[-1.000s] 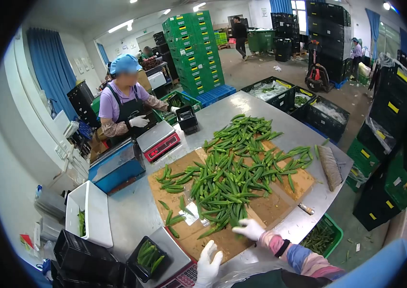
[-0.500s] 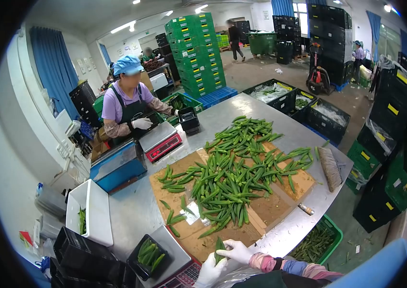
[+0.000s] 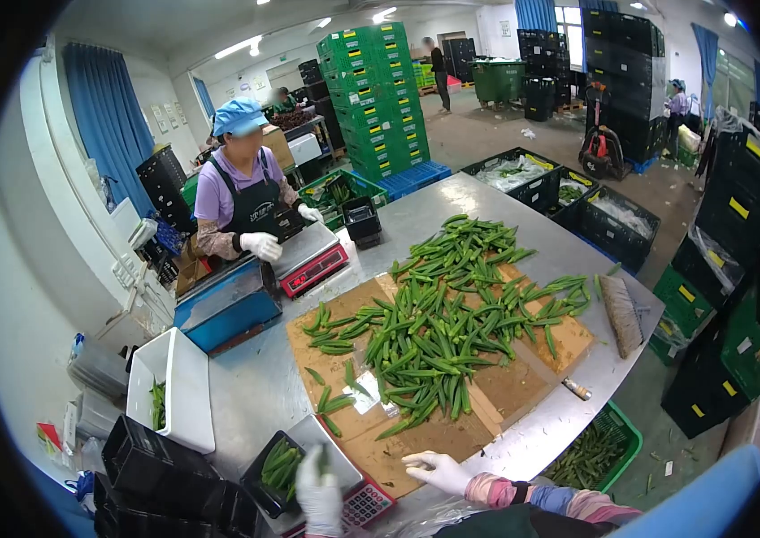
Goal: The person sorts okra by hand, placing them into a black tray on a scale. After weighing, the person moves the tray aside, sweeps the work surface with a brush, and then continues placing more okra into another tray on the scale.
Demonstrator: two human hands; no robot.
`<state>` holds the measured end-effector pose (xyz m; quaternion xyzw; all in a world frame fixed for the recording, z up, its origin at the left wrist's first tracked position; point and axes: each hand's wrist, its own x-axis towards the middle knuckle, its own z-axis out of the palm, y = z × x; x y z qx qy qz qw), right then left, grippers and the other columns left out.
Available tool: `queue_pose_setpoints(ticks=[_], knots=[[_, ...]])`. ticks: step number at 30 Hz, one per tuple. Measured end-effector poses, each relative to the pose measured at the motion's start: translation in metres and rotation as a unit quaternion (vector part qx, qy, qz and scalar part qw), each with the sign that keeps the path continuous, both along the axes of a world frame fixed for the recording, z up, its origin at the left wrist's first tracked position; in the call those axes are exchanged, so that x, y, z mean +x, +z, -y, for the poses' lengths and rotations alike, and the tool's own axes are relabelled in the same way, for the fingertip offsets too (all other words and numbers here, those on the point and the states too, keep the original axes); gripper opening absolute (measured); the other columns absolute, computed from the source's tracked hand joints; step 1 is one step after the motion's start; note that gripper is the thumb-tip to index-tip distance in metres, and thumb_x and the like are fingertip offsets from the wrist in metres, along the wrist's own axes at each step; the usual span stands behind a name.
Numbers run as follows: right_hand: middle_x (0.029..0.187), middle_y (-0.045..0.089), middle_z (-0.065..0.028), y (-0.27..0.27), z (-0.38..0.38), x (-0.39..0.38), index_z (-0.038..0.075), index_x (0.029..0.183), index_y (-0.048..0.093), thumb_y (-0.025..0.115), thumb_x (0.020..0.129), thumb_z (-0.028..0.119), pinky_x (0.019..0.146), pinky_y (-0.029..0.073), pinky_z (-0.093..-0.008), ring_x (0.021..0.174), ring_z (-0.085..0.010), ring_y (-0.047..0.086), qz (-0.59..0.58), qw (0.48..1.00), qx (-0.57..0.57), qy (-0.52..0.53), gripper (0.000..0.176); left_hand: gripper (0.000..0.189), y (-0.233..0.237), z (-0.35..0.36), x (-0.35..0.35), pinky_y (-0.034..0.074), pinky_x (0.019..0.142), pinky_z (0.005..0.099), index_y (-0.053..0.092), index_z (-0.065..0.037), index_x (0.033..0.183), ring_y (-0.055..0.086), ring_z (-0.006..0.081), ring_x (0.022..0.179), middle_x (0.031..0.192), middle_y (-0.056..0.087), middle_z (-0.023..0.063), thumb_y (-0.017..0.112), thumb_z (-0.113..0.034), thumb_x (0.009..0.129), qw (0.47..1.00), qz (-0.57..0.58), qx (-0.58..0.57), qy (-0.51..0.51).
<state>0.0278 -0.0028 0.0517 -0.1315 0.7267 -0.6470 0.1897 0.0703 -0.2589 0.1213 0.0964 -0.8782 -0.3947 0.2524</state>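
From where I stand, the person's gloved left hand (image 3: 319,498) is at the right side of a black tray (image 3: 274,505), blurred, its fingers up against the okra pods (image 3: 280,466) inside; I can't tell whether it grips one. The tray sits on a scale (image 3: 367,507) with a red body and a keypad, at the near edge of the metal surface (image 3: 568,251). The gloved right hand (image 3: 438,472) is out over the near part of the cardboard (image 3: 514,381), palm down, fingers loosely spread and stretched to the left, well apart from the tray.

The big okra heap (image 3: 442,332) lies across the cardboard in the middle of the surface, with a few pods strewn toward the near left. A brush (image 3: 619,316) rests to the right of the heap. On the left stand a white box (image 3: 190,390) with some okra in it and, nearer, a pile of empty black trays (image 3: 151,457). Below the surface's right edge is a green basket (image 3: 634,439), also holding okra.

Across the way, a co-worker (image 3: 214,193) in a blue cap and dark apron has both gloved hands near a second red scale (image 3: 315,269), with another black container (image 3: 362,218) just beside it.
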Motion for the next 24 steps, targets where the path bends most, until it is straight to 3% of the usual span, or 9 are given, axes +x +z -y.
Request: queue_pose_setpoints(ticks=[1, 3, 4, 6, 9, 12, 16, 21, 24], knots=[[0.1, 0.07, -0.0063, -0.002, -0.001, 0.001, 0.01, 0.125, 0.069, 0.069, 0.096, 0.028, 0.081, 0.053, -0.0287, 0.086, -0.0135, 0.063, 0.016, 1.0, 0.003, -0.001, 0.034, 0.045, 0.002, 0.021, 0.0, 0.046, 0.105, 0.0395, 0.063, -0.001, 0.128, 0.061, 0.0304, 0.116, 0.12, 0.066, 0.0156, 0.063, 0.006, 0.084, 0.999, -0.002, -0.004, 0.051], [0.099, 0.07, -0.0054, -0.005, -0.004, 0.001, 0.01, 0.125, 0.07, 0.069, 0.097, 0.028, 0.08, 0.053, -0.0285, 0.085, -0.0128, 0.063, 0.046, 0.999, 0.008, -0.007, 0.033, 0.045, 0.024, 0.048, 0.009, 0.048, 0.094, 0.0448, 0.062, -0.002, 0.127, 0.061, 0.035, 0.105, 0.111, 0.065, 0.017, 0.061, 0.007, 0.083, 0.978, 0.004, -0.166, 0.122], [0.099, 0.07, -0.0052, -0.005, -0.004, 0.001, 0.01, 0.124, 0.07, 0.069, 0.097, 0.028, 0.079, 0.053, -0.0284, 0.084, -0.0124, 0.063, 0.046, 0.999, 0.008, -0.009, 0.033, 0.046, 0.015, 0.067, 0.015, 0.046, 0.094, 0.0472, 0.06, -0.003, 0.129, 0.059, 0.0362, 0.106, 0.11, 0.064, 0.0164, 0.064, 0.003, 0.083, 0.971, 0.023, -0.185, 0.147], [0.099, 0.071, -0.0048, -0.006, -0.006, 0.002, 0.01, 0.123, 0.071, 0.069, 0.096, 0.028, 0.077, 0.053, -0.0283, 0.082, -0.0117, 0.062, 0.047, 0.999, 0.009, -0.014, 0.032, 0.056, 0.0, 0.095, 0.028, 0.042, 0.103, 0.0466, 0.053, -0.003, 0.139, 0.054, 0.038, 0.118, 0.123, 0.06, 0.0191, 0.066, -0.003, 0.084, 0.957, 0.142, -0.222, 0.119], [0.101, 0.071, -0.0044, -0.016, -0.008, 0.003, 0.01, 0.124, 0.071, 0.069, 0.097, 0.028, 0.077, 0.054, -0.0277, 0.082, -0.0112, 0.063, 0.015, 1.0, 0.019, -0.012, 0.032, 0.074, -0.002, 0.089, 0.037, 0.035, 0.115, 0.0451, 0.037, -0.004, 0.153, 0.042, 0.042, 0.136, 0.147, 0.044, 0.0269, 0.068, -0.008, 0.087, 0.965, 0.142, -0.207, 0.072], [0.104, 0.072, -0.0043, -0.025, -0.007, 0.005, 0.009, 0.124, 0.071, 0.068, 0.098, 0.026, 0.08, 0.054, -0.0273, 0.085, -0.0108, 0.064, 0.092, 0.996, -0.01, -0.001, 0.031, 0.072, -0.014, 0.099, 0.039, 0.036, 0.114, 0.046, 0.039, -0.004, 0.152, 0.043, 0.041, 0.136, 0.148, 0.044, 0.0256, 0.068, -0.01, 0.088, 0.967, 0.145, -0.198, 0.066], [0.105, 0.073, -0.0045, -0.02, -0.009, 0.005, 0.008, 0.124, 0.07, 0.066, 0.099, 0.024, 0.083, 0.054, -0.0272, 0.089, -0.0106, 0.065, 0.08, 0.997, -0.009, 0.006, 0.031, 0.042, 0.003, 0.089, 0.047, 0.045, 0.102, 0.0387, 0.059, -0.004, 0.136, 0.059, 0.0333, 0.114, 0.124, 0.063, 0.0181, 0.064, -0.009, 0.095, 0.979, 0.056, -0.175, 0.089], [0.104, 0.073, -0.0049, -0.018, -0.01, 0.005, 0.005, 0.124, 0.069, 0.066, 0.099, 0.024, 0.084, 0.054, -0.0276, 0.09, -0.0108, 0.066, 0.103, 0.995, -0.002, 0.011, 0.032, 0.043, -0.008, 0.099, 0.055, 0.047, 0.091, 0.0449, 0.066, -0.011, 0.13, 0.06, 0.0343, 0.098, 0.102, 0.064, 0.0159, 0.07, -0.006, 0.088, 0.967, 0.041, -0.228, 0.105], [0.103, 0.073, -0.0043, -0.035, -0.011, 0.004, 0.005, 0.124, 0.069, 0.066, 0.1, 0.024, 0.085, 0.053, -0.0278, 0.088, -0.0105, 0.066, 0.112, 0.993, -0.007, 0.024, 0.031, 0.043, -0.006, 0.109, 0.064, 0.048, 0.092, 0.0445, 0.066, -0.009, 0.131, 0.061, 0.0346, 0.1, 0.106, 0.065, 0.0175, 0.07, -0.007, 0.088, 0.957, 0.082, -0.265, 0.089]])
